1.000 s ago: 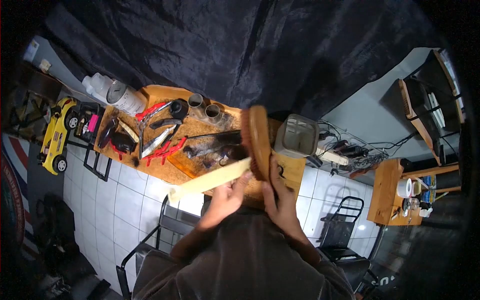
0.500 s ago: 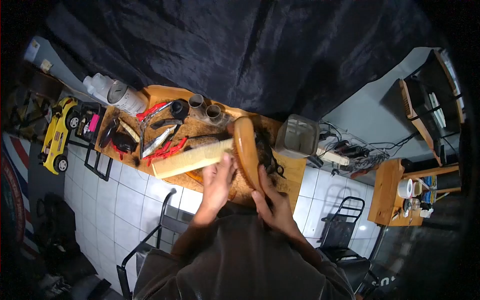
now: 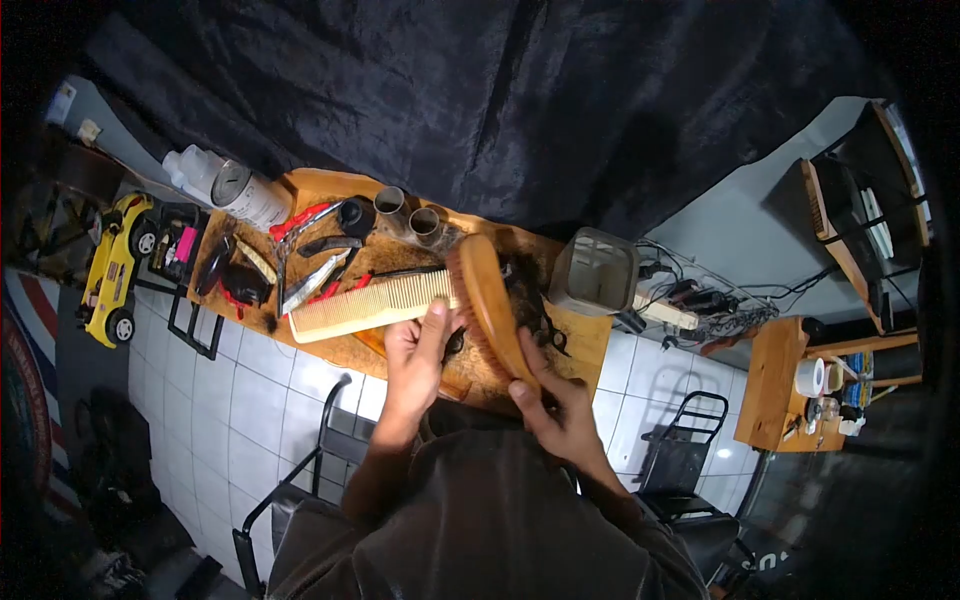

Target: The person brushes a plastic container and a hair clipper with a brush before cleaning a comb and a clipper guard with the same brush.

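Observation:
A wide pale yellow comb point(image 3: 365, 307) lies across my left hand point(image 3: 418, 350), which is closed on its right-hand part, thumb on top. My right hand point(image 3: 552, 400) grips the lower end of a curved wooden brush point(image 3: 486, 290). The brush bristles face left and meet the right end of the comb. Both tools are held above the wooden table point(image 3: 585, 345), where dark hair clippings lie scattered. Parts of some red-handled tools are hidden behind the comb.
On the table stand a labelled can point(image 3: 250, 198), two metal cups point(image 3: 425, 226) and a translucent square bin point(image 3: 595, 272). Scissors and clippers lie at its left. A yellow toy car point(image 3: 118, 270) is far left, chairs point(image 3: 690, 440) stand near me, and a wooden shelf unit point(image 3: 775, 385) is at right.
The comb and my left hand have shifted slightly left, and the comb lies flatter. The brush has tilted a little, its top further left, with more bristles showing.

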A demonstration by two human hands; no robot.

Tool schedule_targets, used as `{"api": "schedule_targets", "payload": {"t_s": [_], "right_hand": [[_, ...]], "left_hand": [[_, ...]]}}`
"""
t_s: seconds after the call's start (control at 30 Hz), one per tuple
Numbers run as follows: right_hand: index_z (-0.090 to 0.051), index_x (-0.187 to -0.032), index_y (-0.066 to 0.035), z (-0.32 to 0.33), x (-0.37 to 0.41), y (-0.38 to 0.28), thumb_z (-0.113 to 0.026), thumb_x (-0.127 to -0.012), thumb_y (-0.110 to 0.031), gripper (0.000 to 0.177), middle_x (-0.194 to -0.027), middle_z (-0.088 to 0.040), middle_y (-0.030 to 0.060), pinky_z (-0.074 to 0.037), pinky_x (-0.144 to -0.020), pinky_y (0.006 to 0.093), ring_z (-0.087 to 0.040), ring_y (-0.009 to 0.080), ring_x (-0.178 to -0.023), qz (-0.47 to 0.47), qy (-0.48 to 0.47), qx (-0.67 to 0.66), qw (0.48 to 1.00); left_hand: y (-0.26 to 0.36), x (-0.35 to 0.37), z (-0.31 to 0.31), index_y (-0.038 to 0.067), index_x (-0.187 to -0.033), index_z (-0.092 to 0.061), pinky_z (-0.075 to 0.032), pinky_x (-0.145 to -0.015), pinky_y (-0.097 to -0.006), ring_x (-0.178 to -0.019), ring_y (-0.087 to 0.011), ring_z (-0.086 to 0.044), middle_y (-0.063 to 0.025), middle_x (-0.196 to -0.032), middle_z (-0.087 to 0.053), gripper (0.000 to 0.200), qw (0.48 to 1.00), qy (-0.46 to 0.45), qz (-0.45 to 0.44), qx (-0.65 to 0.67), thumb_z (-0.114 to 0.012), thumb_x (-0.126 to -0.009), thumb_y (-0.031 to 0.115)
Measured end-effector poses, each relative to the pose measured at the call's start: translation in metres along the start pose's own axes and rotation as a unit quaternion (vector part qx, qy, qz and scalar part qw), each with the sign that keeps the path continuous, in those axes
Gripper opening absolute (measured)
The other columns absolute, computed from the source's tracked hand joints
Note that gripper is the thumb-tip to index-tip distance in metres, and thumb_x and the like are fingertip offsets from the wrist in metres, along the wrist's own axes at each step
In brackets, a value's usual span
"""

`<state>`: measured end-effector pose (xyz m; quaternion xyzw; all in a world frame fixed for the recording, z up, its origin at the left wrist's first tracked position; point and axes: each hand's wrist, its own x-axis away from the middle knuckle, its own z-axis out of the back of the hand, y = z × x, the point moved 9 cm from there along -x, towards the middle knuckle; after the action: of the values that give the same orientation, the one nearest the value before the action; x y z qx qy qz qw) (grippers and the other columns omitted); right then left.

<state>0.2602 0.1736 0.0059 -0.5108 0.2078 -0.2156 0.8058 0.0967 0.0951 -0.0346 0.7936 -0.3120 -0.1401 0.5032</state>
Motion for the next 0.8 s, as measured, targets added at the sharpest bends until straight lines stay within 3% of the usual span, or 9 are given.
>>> {"api": "schedule_targets", "payload": {"t_s": [0.07,0.17,0.27,0.43,0.6,0.63,0.73,0.77,0.8], "right_hand": [[-0.049,-0.134,0.005,-0.003,-0.003,-0.013,-0.058,-0.093,-0.011,0.044,-0.131,-0.056,0.0225,-0.036,-0.106,0.0380,-0.053,0.0320,-0.124,0.056,0.023,0.034,0.998],[-0.043,-0.139,0.004,0.006,-0.012,-0.009,-0.057,-0.094,-0.011,0.049,-0.130,-0.056,0.0249,-0.036,-0.106,0.0373,-0.053,0.0285,-0.124,-0.020,0.046,-0.007,0.999],[-0.032,-0.147,-0.003,0.019,-0.017,0.016,-0.052,-0.098,-0.018,0.056,-0.066,-0.056,0.0002,-0.042,-0.050,0.0220,-0.048,0.0056,-0.052,-0.044,0.101,0.023,0.994],[-0.029,-0.149,-0.008,0.029,-0.015,0.013,-0.050,-0.098,-0.018,0.056,-0.060,-0.050,-0.0050,-0.035,-0.045,0.0199,-0.040,0.0024,-0.047,-0.056,0.108,-0.051,0.991],[-0.036,-0.144,0.003,0.001,0.000,-0.015,-0.053,-0.096,-0.013,0.054,-0.111,-0.065,0.0165,-0.043,-0.096,0.0323,-0.060,0.0210,-0.108,0.107,0.007,0.122,0.987],[-0.039,-0.141,0.006,-0.008,0.002,0.000,-0.054,-0.094,-0.012,0.052,-0.135,-0.051,0.0237,-0.022,-0.112,0.0367,-0.040,0.0272,-0.135,0.018,-0.030,0.005,0.999],[-0.039,-0.141,0.006,-0.001,-0.003,0.003,-0.054,-0.094,-0.012,0.053,-0.135,-0.051,0.0246,-0.022,-0.112,0.0364,-0.039,0.0274,-0.135,-0.039,0.034,-0.048,0.998],[-0.037,-0.144,0.002,0.010,-0.009,-0.014,-0.052,-0.096,-0.012,0.053,-0.116,-0.063,0.0181,-0.041,-0.098,0.0315,-0.059,0.0213,-0.109,0.071,0.086,0.119,0.987],[-0.036,-0.145,0.001,0.015,-0.012,-0.003,-0.052,-0.096,-0.012,0.053,-0.105,-0.064,0.0135,-0.043,-0.086,0.0285,-0.059,0.0171,-0.095,0.029,0.090,0.079,0.992]], "left_hand": [[-0.011,0.003,0.005,-0.003,-0.099,-0.065,-0.048,-0.073,-0.0230,-0.080,-0.0066,-0.060,-0.0028,-0.086,-0.067,0.026,1.000,-0.010,0.015,-0.026,-0.053,-0.100,0.020],[-0.015,0.021,-0.019,-0.001,-0.108,-0.062,-0.047,-0.074,-0.0227,-0.083,-0.0079,-0.058,-0.0028,-0.093,-0.066,0.020,0.994,-0.063,0.006,-0.085,-0.054,-0.099,0.015],[-0.037,0.039,-0.032,-0.002,-0.115,-0.059,-0.048,-0.083,-0.0256,-0.093,-0.0100,-0.061,-0.0049,-0.102,-0.065,0.023,0.964,-0.203,0.026,-0.168,-0.054,-0.099,0.013],[-0.040,0.032,-0.016,-0.004,-0.112,-0.060,-0.050,-0.081,-0.0262,-0.092,-0.0132,-0.064,-0.0067,-0.098,-0.065,0.028,0.987,-0.129,0.092,-0.034,-0.055,-0.099,0.020],[-0.007,0.006,-0.006,-0.001,-0.124,-0.055,-0.048,-0.098,-0.0362,-0.113,-0.0202,-0.059,-0.0142,-0.126,-0.059,0.031,0.994,-0.047,0.024,0.093,-0.053,-0.099,0.017],[-0.003,0.007,-0.010,-0.001,-0.126,-0.053,-0.048,-0.097,-0.0362,-0.115,-0.0209,-0.058,-0.0148,-0.130,-0.056,0.032,0.996,-0.048,0.013,0.081,-0.051,-0.099,0.016],[-0.020,0.021,-0.017,-0.002,-0.133,-0.048,-0.048,-0.098,-0.0369,-0.119,-0.0214,-0.055,-0.0163,-0.138,-0.049,0.036,0.993,-0.103,0.047,-0.036,-0.048,-0.100,0.013],[-0.027,0.030,-0.024,-0.003,-0.132,-0.049,-0.049,-0.093,-0.0334,-0.113,-0.0189,-0.059,-0.0166,-0.137,-0.050,0.034,0.988,-0.132,0.056,-0.053,-0.047,-0.100,0.012],[-0.028,0.036,-0.031,-0.004,-0.131,-0.050,-0.049,-0.087,-0.0297,-0.104,-0.0165,-0.062,-0.0156,-0.133,-0.054,0.034,0.968,-0.200,0.042,-0.146,-0.047,-0.101,0.011]]}}
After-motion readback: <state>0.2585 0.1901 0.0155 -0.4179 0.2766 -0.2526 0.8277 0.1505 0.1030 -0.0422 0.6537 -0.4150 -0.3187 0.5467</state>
